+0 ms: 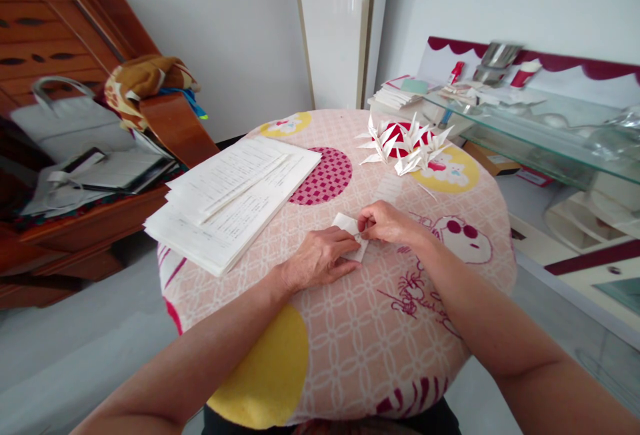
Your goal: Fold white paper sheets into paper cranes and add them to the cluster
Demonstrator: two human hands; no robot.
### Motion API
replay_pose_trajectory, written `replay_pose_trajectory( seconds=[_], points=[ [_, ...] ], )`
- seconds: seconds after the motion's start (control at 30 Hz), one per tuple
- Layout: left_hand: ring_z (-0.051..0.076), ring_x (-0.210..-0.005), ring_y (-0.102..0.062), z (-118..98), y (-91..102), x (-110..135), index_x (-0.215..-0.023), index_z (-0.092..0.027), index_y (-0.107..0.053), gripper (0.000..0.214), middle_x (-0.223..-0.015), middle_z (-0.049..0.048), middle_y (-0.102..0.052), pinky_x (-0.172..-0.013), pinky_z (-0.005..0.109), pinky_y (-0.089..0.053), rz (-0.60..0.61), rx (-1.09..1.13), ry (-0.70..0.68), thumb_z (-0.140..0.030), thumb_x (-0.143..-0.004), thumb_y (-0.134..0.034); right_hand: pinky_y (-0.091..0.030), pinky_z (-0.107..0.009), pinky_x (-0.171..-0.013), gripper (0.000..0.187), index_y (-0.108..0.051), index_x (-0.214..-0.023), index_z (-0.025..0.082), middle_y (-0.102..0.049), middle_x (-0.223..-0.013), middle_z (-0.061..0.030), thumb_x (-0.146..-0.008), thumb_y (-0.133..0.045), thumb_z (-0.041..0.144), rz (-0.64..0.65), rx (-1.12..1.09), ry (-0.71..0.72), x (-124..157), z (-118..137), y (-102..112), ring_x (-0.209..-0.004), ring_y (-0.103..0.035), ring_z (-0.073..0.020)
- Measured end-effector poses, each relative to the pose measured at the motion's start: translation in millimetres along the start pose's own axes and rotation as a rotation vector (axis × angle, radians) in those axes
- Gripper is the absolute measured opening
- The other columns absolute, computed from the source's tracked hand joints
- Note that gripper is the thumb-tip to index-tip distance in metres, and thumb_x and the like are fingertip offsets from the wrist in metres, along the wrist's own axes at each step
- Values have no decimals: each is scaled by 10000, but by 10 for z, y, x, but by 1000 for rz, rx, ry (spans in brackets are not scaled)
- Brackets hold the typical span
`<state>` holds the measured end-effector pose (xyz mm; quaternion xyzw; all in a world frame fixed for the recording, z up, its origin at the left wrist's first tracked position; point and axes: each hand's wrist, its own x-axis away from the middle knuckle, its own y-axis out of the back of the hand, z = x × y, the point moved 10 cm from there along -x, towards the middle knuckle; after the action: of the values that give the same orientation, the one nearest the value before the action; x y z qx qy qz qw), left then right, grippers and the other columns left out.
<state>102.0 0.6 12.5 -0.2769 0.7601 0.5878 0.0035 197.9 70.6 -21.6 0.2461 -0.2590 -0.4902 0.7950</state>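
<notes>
White paper piece [345, 223], left hand [320, 258] pressing, right hand [390, 223] pinching

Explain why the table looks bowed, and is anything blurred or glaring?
Head view: wide lens bows the table; soft daylight, faint shadows under the left hand and right hand; glare on the glass shelf; metal cup blurred; folded paper sharp.

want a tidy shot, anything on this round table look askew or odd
The paper stack is fanned unevenly and its near-left corner hangs past the table rim, so it might slide. The folded paper figures lie in a loose heap. The small folded paper held by the left hand and right hand looks fine; nothing spilled.
</notes>
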Motion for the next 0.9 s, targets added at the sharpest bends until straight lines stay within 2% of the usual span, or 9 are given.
replay_pose_trajectory(
  seconds=[0.17, 0.4, 0.53, 0.73, 0.9],
  points=[
    [234, -995, -671, 35, -6, 6, -1107, -167, -659, 285, -1088, 107, -715, -810, 342, -540, 0, -7, 24, -385, -960, -551, -383, -200, -490, 168, -676, -825, 155, -586, -594, 49, -664, -705, 117, 82, -68, -27, 36, -38, -37, -517, -539, -97],
    [226, -987, -670, 34, 10, 3, -1074, -167, -670, 287, -1062, 107, -718, -819, 339, -537, -28, 5, 20, -396, -973, -529, -373, -208, -498, 233, -668, -892, 154, -571, -588, 62, -665, -702, 112, 155, -105, -4, 59, -67, -60, -513, -530, -94],
    [245, -998, -663, 37, -14, -5, -1083, -168, -667, 291, -1105, 108, -711, -803, 350, -540, -4, -7, 36, -404, -922, -608, -349, -203, -521, 266, -671, -890, 160, -579, -623, 63, -637, -704, 85, 129, -24, 49, 64, -10, -24, -555, -516, -90],
    [233, -981, -664, 44, -11, -16, -1050, -190, -677, 214, -1034, 88, -713, -817, 349, -543, -17, -16, 106, -333, -911, -600, -335, -212, -531, 256, -680, -896, 159, -589, -655, 53, -648, -705, 102, 129, -9, 39, 63, -11, -32, -582, -513, -97],
    [219, -922, -673, 42, 11, -23, -1048, -189, -680, 205, -1000, 85, -715, -766, 331, -543, -40, -22, 135, -299, -907, -580, -350, -226, -557, 287, -688, -932, 160, -607, -682, 41, -649, -712, 116, 129, 68, 58, 77, 31, -32, -603, -528, -108]
  ],
)
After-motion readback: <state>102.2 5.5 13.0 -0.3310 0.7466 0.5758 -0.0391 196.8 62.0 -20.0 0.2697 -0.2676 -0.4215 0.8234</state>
